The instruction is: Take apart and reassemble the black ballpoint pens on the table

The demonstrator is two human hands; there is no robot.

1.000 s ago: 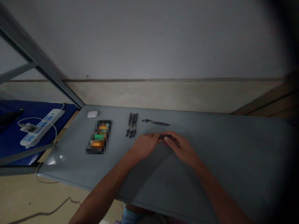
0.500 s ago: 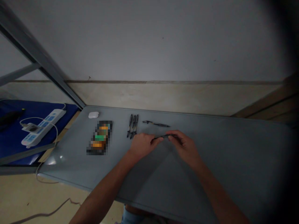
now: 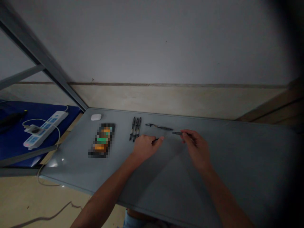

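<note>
My left hand [image 3: 145,146] is closed around a short dark piece of a pen [image 3: 155,139]; only its end shows by the thumb. A little to the right, my right hand [image 3: 196,146] pinches another dark, slim pen piece [image 3: 177,133], its tip pointing left. A gap separates the two pieces. Behind them a black pen [image 3: 159,127] lies crosswise on the grey table. Three more black pens [image 3: 135,126] lie side by side just beyond my left hand. Whether the held pieces are cap and body cannot be made out.
On the grey table [image 3: 225,177], a pixelated phone-like object [image 3: 102,141] and a small white case [image 3: 96,117] lie to the left. A white power strip [image 3: 46,129] with a plugged-in charger rests on a blue surface. The wall [image 3: 152,98] runs along the table's back edge.
The dark pen my hands held together end to end is now in two separate pieces. My right hand has moved right with one piece; my left hand has stayed nearly in place.
</note>
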